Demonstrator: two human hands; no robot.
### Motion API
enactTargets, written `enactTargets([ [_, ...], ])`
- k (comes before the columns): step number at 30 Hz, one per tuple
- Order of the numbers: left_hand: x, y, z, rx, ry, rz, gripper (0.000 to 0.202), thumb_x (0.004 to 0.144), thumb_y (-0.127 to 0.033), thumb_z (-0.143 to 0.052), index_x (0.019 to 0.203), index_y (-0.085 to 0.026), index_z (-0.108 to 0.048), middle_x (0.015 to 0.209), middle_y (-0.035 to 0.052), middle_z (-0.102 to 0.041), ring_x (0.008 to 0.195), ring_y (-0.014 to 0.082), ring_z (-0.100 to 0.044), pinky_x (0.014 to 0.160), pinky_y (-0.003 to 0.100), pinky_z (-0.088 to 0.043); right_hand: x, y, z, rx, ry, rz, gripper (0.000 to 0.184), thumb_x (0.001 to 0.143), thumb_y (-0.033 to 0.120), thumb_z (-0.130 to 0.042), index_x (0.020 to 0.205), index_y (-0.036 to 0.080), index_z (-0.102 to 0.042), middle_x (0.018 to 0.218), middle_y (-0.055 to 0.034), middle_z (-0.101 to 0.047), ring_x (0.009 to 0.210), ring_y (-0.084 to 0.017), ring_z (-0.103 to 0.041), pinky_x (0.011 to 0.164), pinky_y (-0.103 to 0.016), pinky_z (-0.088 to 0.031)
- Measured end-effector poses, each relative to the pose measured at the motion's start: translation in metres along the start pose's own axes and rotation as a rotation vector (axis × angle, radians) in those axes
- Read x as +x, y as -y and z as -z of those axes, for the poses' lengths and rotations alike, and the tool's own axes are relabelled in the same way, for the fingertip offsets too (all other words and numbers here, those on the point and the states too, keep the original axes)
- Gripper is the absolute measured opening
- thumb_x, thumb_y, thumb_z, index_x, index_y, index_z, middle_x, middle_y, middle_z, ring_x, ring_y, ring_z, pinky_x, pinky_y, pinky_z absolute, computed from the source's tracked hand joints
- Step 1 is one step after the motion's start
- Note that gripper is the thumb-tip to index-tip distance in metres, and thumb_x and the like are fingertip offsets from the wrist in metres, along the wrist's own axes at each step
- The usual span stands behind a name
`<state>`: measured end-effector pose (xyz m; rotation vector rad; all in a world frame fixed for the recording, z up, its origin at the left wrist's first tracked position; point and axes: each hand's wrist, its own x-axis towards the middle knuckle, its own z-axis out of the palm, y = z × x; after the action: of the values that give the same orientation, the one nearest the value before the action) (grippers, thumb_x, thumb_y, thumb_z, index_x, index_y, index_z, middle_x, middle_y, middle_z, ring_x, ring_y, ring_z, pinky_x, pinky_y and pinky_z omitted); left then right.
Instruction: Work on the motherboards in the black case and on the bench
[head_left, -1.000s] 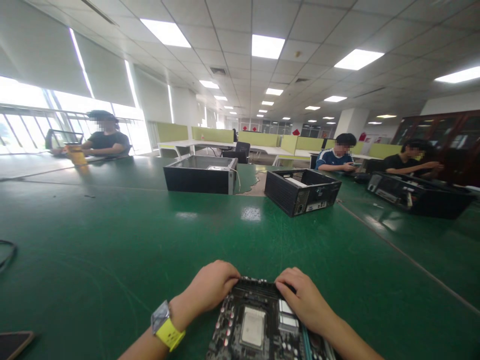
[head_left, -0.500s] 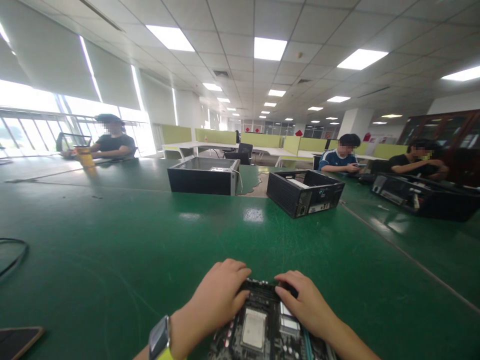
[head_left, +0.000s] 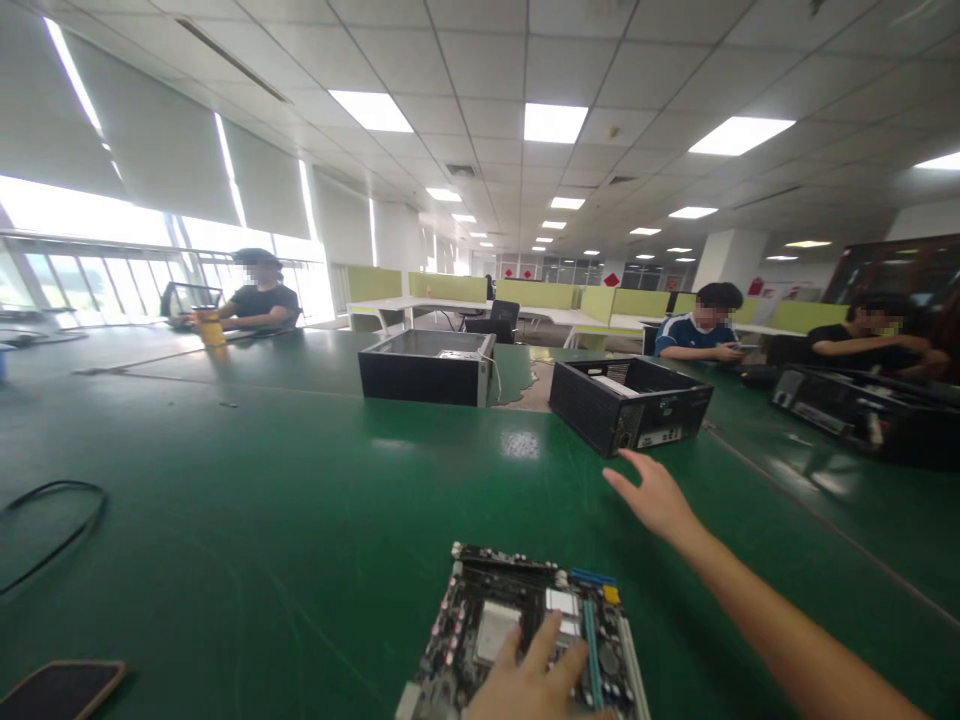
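A computer motherboard (head_left: 517,600) lies flat on the green table at the bottom centre, with a silvery square processor, white-topped parts and blue slots. Over its lower middle are the spread fingers of my left hand (head_left: 536,675); whether they press on the board I cannot tell. My right hand (head_left: 656,500) is stretched forward over the table, thumb and fingers apart with nothing in them. It is nearest to the front corner of a black computer case (head_left: 589,405), which lies on its side with its top uncovered.
A second black case (head_left: 424,375) lies farther left, and another (head_left: 870,415) at the right. A dark phone-like slab (head_left: 64,690) and a black cable (head_left: 52,490) lie at left. Three people sit across the table. A cup with amber liquid (head_left: 210,328) stands far left.
My right hand has left the motherboard's far edge and reached forward and right. My left hand has moved from the far left corner back over the board's middle. The view has tilted up slightly.
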<state>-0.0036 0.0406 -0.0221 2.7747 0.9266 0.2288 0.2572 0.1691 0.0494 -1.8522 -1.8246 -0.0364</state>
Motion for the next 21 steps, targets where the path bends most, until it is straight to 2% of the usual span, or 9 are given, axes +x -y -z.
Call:
enactTargets([
  [3, -0.017, 0.034, 0.054, 0.037, 0.001, 0.092, 0.041, 0.083, -0.039, -0.057, 0.123, -0.040, -0.056, 0.142, 0.0033, -0.047, 0.135, 0.0384, -0.033, 0.105, 0.062, -0.035, 0.066, -0.016, 0.014, -0.077, -0.018, -0.049, 0.061, 0.084, 0.054, -0.049, 0.127, 0.011, -0.051, 0.128, -0.0176, -0.056, 0.118, -0.029, -0.052, 0.097, -0.038, -0.041],
  [5, -0.036, 0.070, 0.082, 0.045, -0.015, 0.183, 0.046, 0.083, -0.028, -0.053, 0.128, -0.038, -0.052, 0.144, 0.0026, -0.044, 0.137, 0.0353, -0.029, 0.109, 0.057, -0.031, 0.099, -0.025, 0.021, -0.119, -0.008, -0.078, 0.060, 0.081, 0.058, -0.051, 0.121, 0.014, -0.055, 0.121, -0.0170, -0.060, 0.112, -0.032, -0.055, 0.091, -0.041, -0.043],
  [7, -0.057, 0.114, 0.101, 0.054, -0.027, 0.294, 0.046, 0.085, -0.027, -0.047, 0.130, -0.037, -0.052, 0.146, 0.0018, -0.042, 0.139, 0.0335, -0.027, 0.110, 0.056, -0.028, 0.125, -0.034, 0.024, -0.171, -0.003, -0.112, 0.064, 0.079, 0.062, -0.050, 0.120, 0.013, -0.055, 0.120, -0.0190, -0.059, 0.113, -0.035, -0.053, 0.089, -0.044, -0.043],
  [10, -0.093, 0.186, 0.115, 0.040, -0.086, 0.417, 0.045, 0.085, -0.032, -0.047, 0.128, -0.035, -0.055, 0.145, -0.0012, -0.043, 0.138, 0.0300, -0.029, 0.113, 0.051, -0.024, 0.156, -0.043, 0.021, -0.243, 0.012, -0.134, 0.077, 0.080, 0.066, -0.045, 0.129, 0.007, -0.046, 0.132, -0.0238, -0.049, 0.122, -0.038, -0.044, 0.093, -0.047, -0.040],
  [14, -0.146, 0.264, 0.123, 0.095, -0.428, 0.541, 0.042, 0.084, -0.043, -0.035, 0.109, -0.031, -0.066, 0.131, -0.0106, -0.057, 0.130, 0.0244, -0.041, 0.111, 0.048, -0.026, 0.190, -0.051, 0.014, -0.314, 0.082, -0.144, 0.085, 0.076, 0.076, -0.040, 0.129, 0.009, -0.049, 0.132, -0.0238, -0.050, 0.121, -0.040, -0.044, 0.091, -0.050, -0.039],
  [15, -0.159, 0.280, 0.127, 0.110, -0.459, 0.563, 0.044, 0.083, -0.046, -0.033, 0.107, -0.031, -0.066, 0.128, -0.0123, -0.059, 0.129, 0.0244, -0.043, 0.109, 0.049, -0.027, 0.197, -0.052, 0.014, -0.331, 0.100, -0.152, 0.088, 0.074, 0.079, -0.040, 0.128, 0.010, -0.051, 0.130, -0.0242, -0.051, 0.120, -0.042, -0.045, 0.090, -0.052, -0.038],
  [18, -0.183, 0.314, 0.150, 0.074, -0.347, 0.665, 0.045, 0.077, -0.050, -0.041, 0.107, -0.028, -0.066, 0.122, -0.0103, -0.064, 0.121, 0.0270, -0.051, 0.103, 0.048, -0.036, 0.212, -0.053, 0.014, -0.372, 0.157, -0.160, 0.089, 0.068, 0.083, -0.043, 0.122, 0.015, -0.057, 0.122, -0.0239, -0.057, 0.117, -0.047, -0.046, 0.089, -0.058, -0.035],
  [20, -0.181, 0.325, 0.166, 0.050, -0.271, 0.747, 0.045, 0.077, -0.046, -0.044, 0.108, -0.023, -0.067, 0.116, -0.0056, -0.067, 0.112, 0.0255, -0.058, 0.098, 0.042, -0.042, 0.214, -0.054, 0.016, -0.388, 0.184, -0.138, 0.085, 0.068, 0.083, -0.043, 0.121, 0.018, -0.059, 0.118, -0.0219, -0.060, 0.115, -0.046, -0.047, 0.090, -0.059, -0.032],
  [21, -0.173, 0.326, 0.173, 0.063, -0.274, 0.777, 0.046, 0.079, -0.045, -0.043, 0.108, -0.020, -0.067, 0.113, -0.0037, -0.069, 0.108, 0.0237, -0.060, 0.097, 0.039, -0.043, 0.213, -0.054, 0.018, -0.393, 0.188, -0.121, 0.083, 0.069, 0.082, -0.042, 0.122, 0.019, -0.059, 0.117, -0.0211, -0.062, 0.114, -0.046, -0.049, 0.091, -0.058, -0.031],
])
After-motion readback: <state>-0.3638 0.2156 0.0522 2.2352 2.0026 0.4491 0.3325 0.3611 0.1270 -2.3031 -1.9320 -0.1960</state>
